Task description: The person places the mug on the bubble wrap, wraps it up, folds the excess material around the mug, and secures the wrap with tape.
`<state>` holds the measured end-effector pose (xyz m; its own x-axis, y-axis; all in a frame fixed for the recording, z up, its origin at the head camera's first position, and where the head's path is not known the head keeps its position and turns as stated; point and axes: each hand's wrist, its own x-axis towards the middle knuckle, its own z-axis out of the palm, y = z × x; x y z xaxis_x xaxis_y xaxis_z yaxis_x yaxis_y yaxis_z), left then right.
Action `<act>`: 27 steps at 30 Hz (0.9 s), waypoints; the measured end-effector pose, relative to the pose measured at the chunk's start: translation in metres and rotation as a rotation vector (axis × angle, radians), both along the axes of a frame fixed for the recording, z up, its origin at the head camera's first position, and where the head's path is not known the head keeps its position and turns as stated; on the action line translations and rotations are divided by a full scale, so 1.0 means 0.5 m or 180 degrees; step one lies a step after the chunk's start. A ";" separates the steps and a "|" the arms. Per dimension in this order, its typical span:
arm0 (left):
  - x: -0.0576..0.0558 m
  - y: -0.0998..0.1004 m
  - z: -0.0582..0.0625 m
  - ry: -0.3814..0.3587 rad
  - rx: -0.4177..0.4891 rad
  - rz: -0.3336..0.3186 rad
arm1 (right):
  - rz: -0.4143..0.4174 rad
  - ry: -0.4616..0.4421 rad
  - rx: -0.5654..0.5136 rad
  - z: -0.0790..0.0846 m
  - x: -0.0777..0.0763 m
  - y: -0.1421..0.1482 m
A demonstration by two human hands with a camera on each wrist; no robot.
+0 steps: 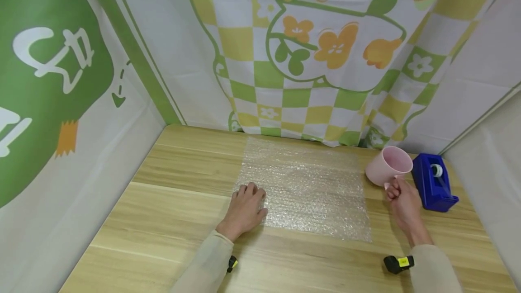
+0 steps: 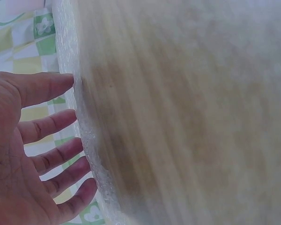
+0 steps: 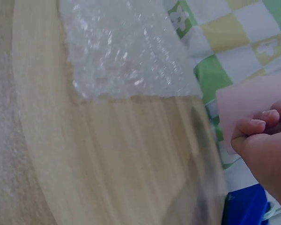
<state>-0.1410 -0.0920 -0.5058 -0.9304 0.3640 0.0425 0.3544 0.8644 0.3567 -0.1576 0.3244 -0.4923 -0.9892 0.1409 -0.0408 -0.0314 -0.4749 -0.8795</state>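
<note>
A sheet of clear bubble wrap (image 1: pixel 309 189) lies flat on the wooden table. My left hand (image 1: pixel 245 207) rests at its left edge, and in the left wrist view the spread fingertips (image 2: pixel 86 187) touch the wrap (image 2: pixel 100 173). At the right, my right hand (image 1: pixel 404 202) grips the handle of a pink mug (image 1: pixel 382 168), fingers curled round it. The mug leans a little, its opening facing up and toward me. In the right wrist view the curled fingers (image 3: pixel 267 119) cover the handle, with the mug's pink side (image 3: pixel 239 103) behind them.
Just right of the mug stands a blue tape dispenser (image 1: pixel 433 184) with a roll of clear tape (image 1: pixel 437 170). A green, yellow and white checked curtain (image 1: pixel 293 98) hangs along the table's back edge. Bare wooden tabletop (image 1: pixel 163 220) extends left of the wrap.
</note>
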 end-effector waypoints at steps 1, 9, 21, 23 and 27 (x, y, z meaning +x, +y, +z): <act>0.000 0.000 0.000 -0.0003 0.0000 0.0002 | 0.0026 0.0028 0.0073 0.004 0.003 -0.001; -0.002 0.000 -0.001 0.0026 -0.0028 0.0007 | 0.0500 0.0461 0.0328 0.024 0.024 -0.021; -0.002 0.000 0.003 -0.0050 -0.0029 0.0024 | 0.0655 0.0460 0.0817 0.032 0.036 -0.117; -0.002 -0.001 0.003 -0.0059 -0.0023 0.0024 | 0.0668 0.0469 0.0849 0.030 0.036 -0.134; -0.001 0.000 0.004 -0.0068 -0.0012 0.0019 | 0.0704 0.0433 0.0876 0.023 0.035 -0.167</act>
